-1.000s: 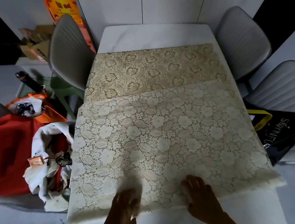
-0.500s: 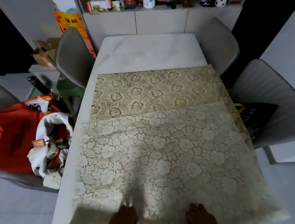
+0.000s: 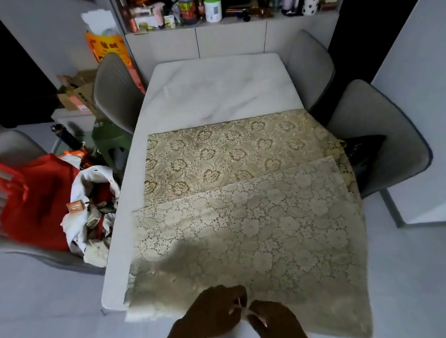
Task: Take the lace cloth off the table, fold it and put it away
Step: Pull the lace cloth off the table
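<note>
A cream lace cloth [image 3: 254, 237] with a flower pattern covers the near half of the white table [image 3: 218, 91], and its near edge hangs past the table's front edge. Under it, further back, lies a darker gold lace cloth [image 3: 223, 155]. My left hand [image 3: 216, 314] and my right hand [image 3: 275, 324] are close together at the middle of the cream cloth's near edge. Both pinch that hanging edge with closed fingers.
Grey chairs stand at the table's sides, two on the right [image 3: 379, 134] and one at the back left [image 3: 116, 92]. A chair at left holds a red bag [image 3: 33, 198] and white cloth items [image 3: 93, 208]. A cabinet [image 3: 229, 40] crowded with bottles stands behind the table.
I have stepped back from the table. The cream cloth has slid toward me so its near edge now hangs off. My hands went from lying flat on it to pinching its edge.
</note>
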A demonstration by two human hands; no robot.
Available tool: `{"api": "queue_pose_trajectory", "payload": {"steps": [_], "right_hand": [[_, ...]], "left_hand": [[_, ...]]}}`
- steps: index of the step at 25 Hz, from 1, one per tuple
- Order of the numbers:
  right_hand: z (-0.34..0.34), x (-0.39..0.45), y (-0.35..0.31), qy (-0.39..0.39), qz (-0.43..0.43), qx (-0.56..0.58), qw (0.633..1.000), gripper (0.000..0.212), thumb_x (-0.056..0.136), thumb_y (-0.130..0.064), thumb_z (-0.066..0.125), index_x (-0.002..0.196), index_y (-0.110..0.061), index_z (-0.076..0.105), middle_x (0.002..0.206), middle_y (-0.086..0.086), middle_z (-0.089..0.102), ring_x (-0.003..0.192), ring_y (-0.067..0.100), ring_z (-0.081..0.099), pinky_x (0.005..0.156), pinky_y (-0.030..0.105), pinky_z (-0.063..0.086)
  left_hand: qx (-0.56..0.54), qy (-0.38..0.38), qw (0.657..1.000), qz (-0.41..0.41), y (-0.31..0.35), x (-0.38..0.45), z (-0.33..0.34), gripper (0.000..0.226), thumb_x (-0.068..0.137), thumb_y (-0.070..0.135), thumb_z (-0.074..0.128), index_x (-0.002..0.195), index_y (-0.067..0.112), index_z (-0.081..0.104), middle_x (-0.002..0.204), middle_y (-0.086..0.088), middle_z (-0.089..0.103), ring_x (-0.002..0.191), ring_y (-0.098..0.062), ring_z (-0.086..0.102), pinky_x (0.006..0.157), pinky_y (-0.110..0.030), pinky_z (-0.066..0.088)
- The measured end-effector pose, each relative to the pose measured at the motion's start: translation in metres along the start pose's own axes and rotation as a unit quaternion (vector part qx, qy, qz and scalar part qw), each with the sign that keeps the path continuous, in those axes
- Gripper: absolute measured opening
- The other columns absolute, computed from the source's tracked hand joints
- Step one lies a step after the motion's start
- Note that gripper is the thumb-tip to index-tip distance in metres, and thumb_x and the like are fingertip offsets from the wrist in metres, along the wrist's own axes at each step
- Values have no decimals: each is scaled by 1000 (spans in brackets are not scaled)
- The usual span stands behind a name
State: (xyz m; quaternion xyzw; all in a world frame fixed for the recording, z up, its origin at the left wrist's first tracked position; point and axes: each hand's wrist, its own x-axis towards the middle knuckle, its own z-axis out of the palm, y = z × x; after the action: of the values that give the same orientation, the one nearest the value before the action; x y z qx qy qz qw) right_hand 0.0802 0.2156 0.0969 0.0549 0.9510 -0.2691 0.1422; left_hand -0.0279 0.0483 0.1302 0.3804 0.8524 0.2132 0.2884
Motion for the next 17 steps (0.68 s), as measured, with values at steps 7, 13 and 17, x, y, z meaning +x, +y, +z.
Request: {"api": "queue_pose_trajectory", "payload": {"steps": [7, 13, 17], "right_hand": [[12, -41, -43, 24, 127, 112, 985, 26, 94, -33, 59, 113, -17, 66, 113, 9, 69, 102, 15, 62, 77, 18, 37], [-5, -132, -43, 43, 249, 223, 941, 25, 87, -22, 70, 72, -40, 63, 80, -17, 67, 78, -6, 58, 77, 17, 46], [-2, -203, -18, -25, 301, 79, 950, 54, 86, -43, 64, 135, -26, 50, 133, -6, 51, 118, 14, 49, 98, 24, 36]], "left_hand": [[185, 87, 978, -38, -102, -82, -23, 27, 69, 25, 75, 96, 29, 73, 94, 9, 77, 93, -14, 72, 81, -25, 52], [-132, 139, 979, -70, -104, -139, -24, 29, 78, 18, 80, 80, 45, 73, 82, 25, 73, 80, 3, 68, 71, -19, 53], [-158, 200, 966, 49, -14, -155, -6, 12, 87, 26, 73, 87, 38, 77, 82, 33, 69, 85, 8, 65, 75, -19, 52]]}}
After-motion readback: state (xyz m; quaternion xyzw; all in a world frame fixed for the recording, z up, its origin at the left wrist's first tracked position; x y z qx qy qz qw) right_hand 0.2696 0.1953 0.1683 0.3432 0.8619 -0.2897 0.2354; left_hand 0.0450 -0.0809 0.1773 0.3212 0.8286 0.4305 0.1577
